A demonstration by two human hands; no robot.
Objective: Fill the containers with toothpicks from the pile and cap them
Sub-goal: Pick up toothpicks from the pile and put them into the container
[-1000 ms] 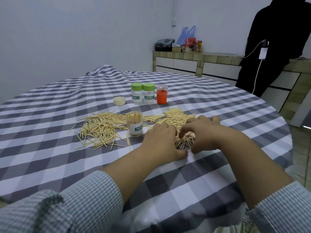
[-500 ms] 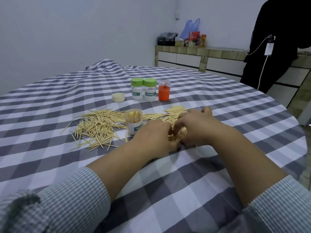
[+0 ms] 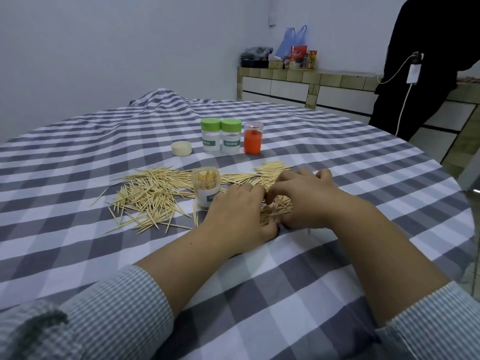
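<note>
We note the left hand point(image 3: 240, 213) and right hand point(image 3: 302, 201) have drawn closer since a second ago, fingers curled round a bundle of pale wooden toothpicks point(image 3: 276, 210) on the checked cloth. The open clear plastic container point(image 3: 206, 187), part-filled, stands just left. Loading looks imminent.

Both forearms are bare below pushed-up sleeves point(image 3: 117, 307) of fine grey-and-white checked fabric.

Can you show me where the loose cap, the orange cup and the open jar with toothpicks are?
loose cap point(image 3: 181, 148): head view, on its cream top.
orange cup point(image 3: 252, 140): head view, on its orange side.
open jar point(image 3: 205, 184): head view, on its clear wall.
</note>
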